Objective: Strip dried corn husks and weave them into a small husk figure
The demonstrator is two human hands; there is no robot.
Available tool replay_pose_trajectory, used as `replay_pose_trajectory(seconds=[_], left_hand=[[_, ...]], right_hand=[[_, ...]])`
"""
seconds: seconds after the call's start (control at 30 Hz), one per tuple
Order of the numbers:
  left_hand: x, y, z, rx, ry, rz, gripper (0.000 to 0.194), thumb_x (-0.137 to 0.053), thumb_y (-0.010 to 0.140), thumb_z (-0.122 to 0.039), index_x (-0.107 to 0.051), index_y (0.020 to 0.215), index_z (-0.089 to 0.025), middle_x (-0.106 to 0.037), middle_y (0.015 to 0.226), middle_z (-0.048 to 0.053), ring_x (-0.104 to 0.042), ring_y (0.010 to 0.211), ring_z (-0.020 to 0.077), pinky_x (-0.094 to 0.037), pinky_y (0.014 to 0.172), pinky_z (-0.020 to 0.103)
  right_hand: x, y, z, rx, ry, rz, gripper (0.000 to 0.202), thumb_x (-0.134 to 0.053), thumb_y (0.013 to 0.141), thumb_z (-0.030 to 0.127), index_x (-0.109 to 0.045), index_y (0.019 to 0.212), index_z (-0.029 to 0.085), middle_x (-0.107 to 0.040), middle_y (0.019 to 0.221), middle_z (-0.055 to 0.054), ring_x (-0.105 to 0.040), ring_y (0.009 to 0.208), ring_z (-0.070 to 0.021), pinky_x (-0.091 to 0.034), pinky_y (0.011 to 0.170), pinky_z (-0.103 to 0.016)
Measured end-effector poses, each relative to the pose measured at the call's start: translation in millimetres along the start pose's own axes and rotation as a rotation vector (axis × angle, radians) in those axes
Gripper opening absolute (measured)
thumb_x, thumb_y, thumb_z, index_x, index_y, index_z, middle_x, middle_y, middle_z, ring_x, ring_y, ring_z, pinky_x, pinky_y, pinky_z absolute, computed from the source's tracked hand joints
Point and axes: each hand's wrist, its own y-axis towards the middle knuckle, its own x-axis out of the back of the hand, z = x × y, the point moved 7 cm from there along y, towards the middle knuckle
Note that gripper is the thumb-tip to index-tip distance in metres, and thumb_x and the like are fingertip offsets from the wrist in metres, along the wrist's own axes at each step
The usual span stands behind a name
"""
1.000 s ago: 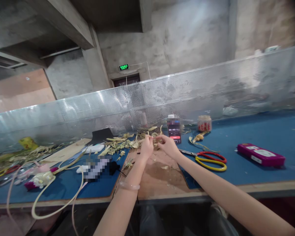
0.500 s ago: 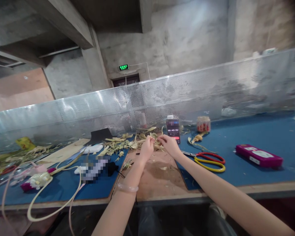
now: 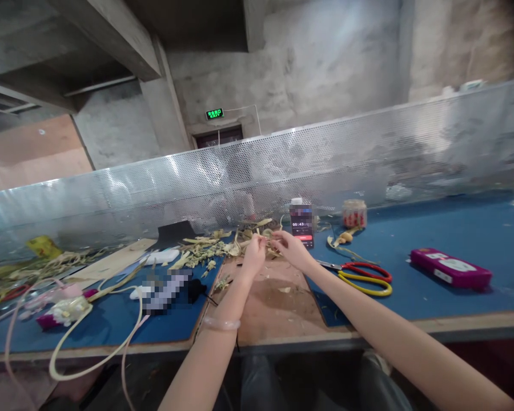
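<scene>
My left hand (image 3: 255, 252) is closed in a pinch over the wooden board (image 3: 278, 302), with the tip of a pale, thin plant strip (image 3: 258, 232) showing above its fingers. Close to its right, my right hand (image 3: 293, 250) is also pinched, its fingertips nearly meeting the left ones. What lies between its fingers is too small to make out. Dried leaf and husk scraps (image 3: 209, 251) are heaped behind and left of both hands. A phone (image 3: 302, 225) with a running timer stands upright just beyond my right hand.
Red-and-yellow-handled scissors (image 3: 365, 278) lie right of the board. Farther right are a jar (image 3: 354, 213) and a magenta box (image 3: 450, 269). Looped pale cords (image 3: 55, 357) hang over the left table edge. A perforated metal screen (image 3: 346, 148) runs along the back.
My right hand's fingers have shifted slightly left and up. A pale greenish piece now shows between the hands. Nothing on the table has visibly moved.
</scene>
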Motion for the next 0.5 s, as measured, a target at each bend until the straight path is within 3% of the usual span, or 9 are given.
replay_pose_trajectory(seconds=[0.13,0.3,0.5], left_hand=[[0.3,0,1,0.032,-0.033,0.011,0.019,-0.036,0.087,-0.033,-0.043,0.079,-0.018,-0.045,0.055,-0.004,-0.045,0.049,0.0118,-0.036,0.051,0.023],[1.5,-1,-4,0.045,-0.001,0.013,0.017,-0.035,0.088,-0.028,-0.043,0.077,-0.019,-0.048,0.056,-0.002,-0.048,0.051,0.0129,-0.037,0.053,0.024],[5.7,-2,-8,0.015,0.062,-0.047,0.013,-0.034,0.087,-0.025,-0.043,0.078,-0.020,-0.053,0.064,0.001,-0.051,0.056,0.0148,-0.037,0.055,0.025]], right_hand=[[-6,-2,-3,-0.033,0.002,0.079,0.040,-0.057,0.072,0.029,-0.055,0.110,0.015,-0.060,0.068,0.000,-0.049,0.052,-0.0099,-0.042,0.052,-0.022],[-3,-2,-4,-0.008,-0.045,0.061,0.045,-0.054,0.071,0.024,-0.056,0.116,0.015,-0.047,0.055,0.004,-0.037,0.047,-0.0082,-0.034,0.045,-0.019],[-10,-3,1,-0.025,-0.024,0.121,0.060,-0.048,0.069,0.018,-0.043,0.129,0.016,-0.040,0.052,0.007,-0.028,0.046,-0.0068,-0.029,0.044,-0.017]])
